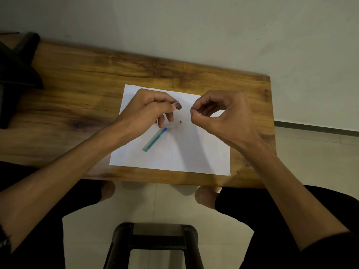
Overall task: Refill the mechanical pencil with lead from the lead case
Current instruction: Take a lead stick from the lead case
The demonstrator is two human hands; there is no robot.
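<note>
On the white paper sheet [174, 152], the teal lead case [154, 139] lies just below the left hand [149, 109], whose fingers pinch a small pinkish item. The right hand [223, 117] pinches thumb to forefinger; its contents cannot be told.

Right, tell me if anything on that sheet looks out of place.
One thing: a small dark piece lies loose on the white paper, between the left hand and right hand, apart from both. It is too small to identify. The teal lead case lies at a slant, otherwise ordinary.
</note>
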